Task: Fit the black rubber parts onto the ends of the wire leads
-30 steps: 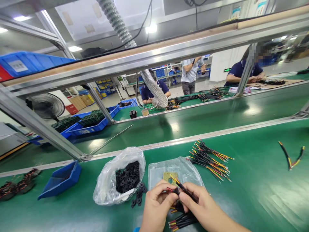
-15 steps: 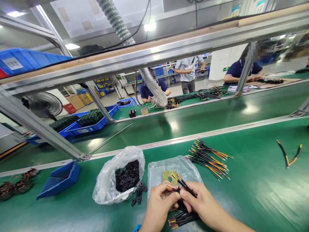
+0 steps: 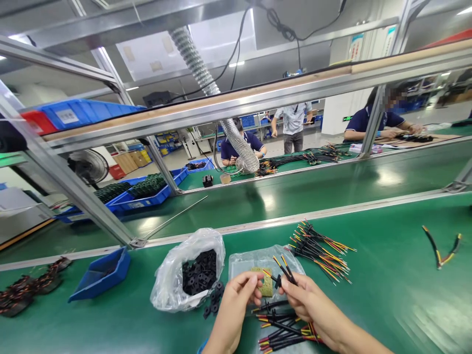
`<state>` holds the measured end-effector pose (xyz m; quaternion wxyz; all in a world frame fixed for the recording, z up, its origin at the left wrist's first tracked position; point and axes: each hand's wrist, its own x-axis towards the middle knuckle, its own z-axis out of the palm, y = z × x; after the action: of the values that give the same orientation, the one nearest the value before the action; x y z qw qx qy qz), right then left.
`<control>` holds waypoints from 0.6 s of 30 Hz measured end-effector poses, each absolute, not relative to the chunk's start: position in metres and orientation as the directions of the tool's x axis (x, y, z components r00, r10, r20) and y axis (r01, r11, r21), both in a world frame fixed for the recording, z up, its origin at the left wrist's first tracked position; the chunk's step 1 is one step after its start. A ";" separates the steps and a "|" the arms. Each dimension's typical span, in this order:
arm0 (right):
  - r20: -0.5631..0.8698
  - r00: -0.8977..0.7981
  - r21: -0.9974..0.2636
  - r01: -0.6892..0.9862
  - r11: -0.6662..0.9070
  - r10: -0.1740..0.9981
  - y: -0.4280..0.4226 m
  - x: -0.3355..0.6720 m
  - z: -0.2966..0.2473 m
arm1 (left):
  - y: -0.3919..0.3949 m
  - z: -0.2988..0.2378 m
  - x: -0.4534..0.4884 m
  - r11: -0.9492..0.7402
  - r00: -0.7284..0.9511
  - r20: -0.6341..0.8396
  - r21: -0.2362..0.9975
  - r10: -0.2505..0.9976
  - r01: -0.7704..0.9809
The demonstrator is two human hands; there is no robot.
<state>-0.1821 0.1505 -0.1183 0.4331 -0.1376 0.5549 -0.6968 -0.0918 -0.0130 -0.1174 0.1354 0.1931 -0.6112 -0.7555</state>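
My right hand (image 3: 308,297) is closed around black-sleeved cables (image 3: 286,270) whose yellow and red wire ends stick up. A small black rubber piece (image 3: 277,281) sits on one cable at its fingertips. Close by on the left, my left hand (image 3: 239,297) has its fingers curled and thumb against the index finger, beside that cable's wire tips; whether anything is pinched there is hidden. Below the hands lie several more cables (image 3: 280,327). Behind the fingers, a yellowish square pad with a hole (image 3: 266,287) rests on a clear plastic bag (image 3: 239,263).
An open plastic bag (image 3: 162,290) of black rubber pieces (image 3: 199,273) stands to the left, with loose pieces beside it. Farther left are a blue bin (image 3: 99,280) and copper-wound parts (image 3: 29,287). A cable pile (image 3: 320,250) lies right of centre. A metal frame rail (image 3: 239,227) crosses behind.
My left hand has drawn back leftward from the black rubber piece, which is now exposed. My right hand still holds the cables. More cables below show, and the view has tilted up slightly.
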 end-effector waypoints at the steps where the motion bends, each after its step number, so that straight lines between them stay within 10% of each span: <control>1: -0.291 -0.589 -0.892 0.453 -0.009 -0.754 0.151 -0.181 -0.119 | -0.015 -0.117 -0.092 -0.215 -0.885 -0.116 0.976 -0.451 -0.018; 9: -0.267 -0.607 -0.940 0.335 0.064 -0.749 0.150 -0.180 -0.125 | -0.050 -0.105 -0.087 0.036 -0.798 0.016 0.999 -0.602 -0.007; 14: 0.107 -0.617 -0.871 -0.436 0.226 -0.780 0.152 -0.182 -0.138 | -0.089 -0.091 -0.076 0.401 -0.696 0.212 0.908 -0.686 -0.119; 18: 0.134 -0.548 -0.631 -0.690 0.356 -0.826 0.148 -0.181 -0.163 | -0.096 -0.097 -0.065 0.593 -0.773 0.212 0.766 -0.598 -0.249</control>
<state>-0.1807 0.1480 -0.1627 0.1040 -0.4637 0.8168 -0.3271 -0.0653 -0.0959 -0.0973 0.2306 0.2456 -0.8621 -0.3785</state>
